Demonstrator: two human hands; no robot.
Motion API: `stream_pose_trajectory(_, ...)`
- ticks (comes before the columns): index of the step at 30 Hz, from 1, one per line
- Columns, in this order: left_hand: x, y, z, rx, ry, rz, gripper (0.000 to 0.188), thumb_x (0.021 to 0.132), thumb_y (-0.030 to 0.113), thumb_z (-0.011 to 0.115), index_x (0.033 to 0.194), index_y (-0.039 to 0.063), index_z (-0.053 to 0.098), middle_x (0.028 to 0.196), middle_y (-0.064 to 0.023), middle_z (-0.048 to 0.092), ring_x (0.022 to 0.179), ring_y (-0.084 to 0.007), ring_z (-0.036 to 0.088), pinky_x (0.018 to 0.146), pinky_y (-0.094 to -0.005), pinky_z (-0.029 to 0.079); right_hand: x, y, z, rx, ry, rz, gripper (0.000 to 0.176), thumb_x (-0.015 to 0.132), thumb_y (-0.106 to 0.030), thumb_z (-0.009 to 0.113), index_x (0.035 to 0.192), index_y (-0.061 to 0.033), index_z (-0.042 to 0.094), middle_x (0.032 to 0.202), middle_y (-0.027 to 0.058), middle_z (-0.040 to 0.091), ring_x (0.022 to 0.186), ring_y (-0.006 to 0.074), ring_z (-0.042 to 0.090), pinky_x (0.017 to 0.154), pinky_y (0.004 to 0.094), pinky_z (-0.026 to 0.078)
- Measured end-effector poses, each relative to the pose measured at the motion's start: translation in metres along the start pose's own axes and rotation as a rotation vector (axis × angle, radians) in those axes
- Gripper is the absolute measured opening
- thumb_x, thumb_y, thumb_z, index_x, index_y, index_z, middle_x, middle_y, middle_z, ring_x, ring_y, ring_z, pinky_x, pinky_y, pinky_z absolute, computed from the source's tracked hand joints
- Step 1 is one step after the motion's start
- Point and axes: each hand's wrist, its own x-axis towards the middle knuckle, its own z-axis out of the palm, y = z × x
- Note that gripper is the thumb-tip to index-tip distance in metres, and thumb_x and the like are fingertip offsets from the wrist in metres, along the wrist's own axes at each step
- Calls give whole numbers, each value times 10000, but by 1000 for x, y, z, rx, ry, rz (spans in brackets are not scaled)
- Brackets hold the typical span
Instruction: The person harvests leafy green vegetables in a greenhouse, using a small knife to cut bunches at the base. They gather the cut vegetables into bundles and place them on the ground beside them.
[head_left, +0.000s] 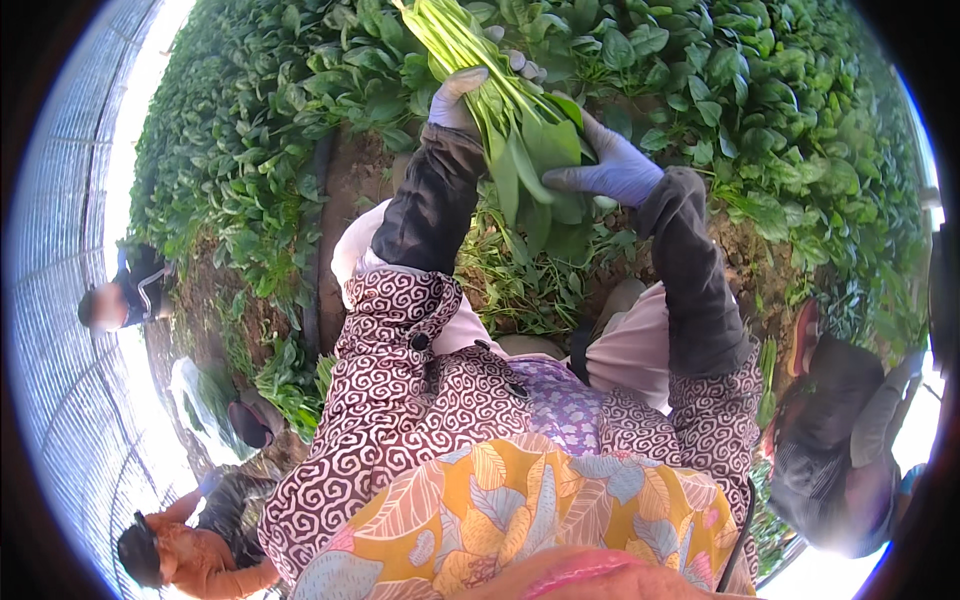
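A bunch of leafy greens, apparently spinach (525, 124), is held up in front of me, pale stems toward the top and broad leaves hanging down toward me. My left hand (455, 99), in a thin pale glove with greyish fingertips, wraps around the stems; its fingertips show on the far side. At the leafy end, my right hand (621, 166), gloved alike, has its thumb against the leaves, and its other fingers are partly hidden behind them. Below the bunch, loose greens and cut stems (517, 289) cover the soil between my legs.
Dense rows of growing spinach (225, 150) stand ahead and on both sides. A dark hose or strip (319, 225) runs along the soil at left. A clear plastic bag (206, 412) and several people, one in orange (206, 559), one in dark clothes (832, 435), are nearby.
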Motion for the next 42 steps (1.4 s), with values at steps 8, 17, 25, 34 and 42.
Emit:
stream_pose_trajectory(8,-24,24,1,-1,-56,14,618,664,169,669,1251,62,506,1443,-234,354,1344,-415,335,1080,-522,350,-8,-10,-26,44,-63,-246,853,777,-381,754,1439,-46,333,1360,110,487,1277,217,429,1089,366,305)
stream_pose_trajectory(17,-25,26,5,18,-13,35,641,647,191,687,1252,62,517,1421,-250,387,1317,-400,386,1091,-506,345,26,-24,6,-55,341,-480,475,752,-127,790,1173,-47,587,1092,40,612,957,116,569,872,268,464)
stream_pose_trajectory(25,-46,8,-101,271,92,-242,477,797,38,623,1253,-54,514,1182,-168,616,1014,-223,640,888,-322,530,56,-36,34,-129,377,-303,370,765,-112,780,1090,-25,626,814,6,636,631,39,517,577,195,443)
stream_pose_trajectory(34,-51,7,-21,-2,-109,-445,842,670,171,696,1404,-27,334,1221,-279,556,901,-316,662,788,-430,553,49,-32,-5,543,199,-166,242,891,-104,612,1119,-22,620,982,62,660,875,115,620,768,249,510)
stream_pose_trajectory(42,-52,-26,-19,-16,-190,-639,946,643,194,753,1427,-28,273,1098,-252,625,797,-268,690,731,-370,580,50,-23,-18,1303,-118,-322,430,968,-198,476,1293,78,427,1295,219,506,1180,291,546,1004,430,472)
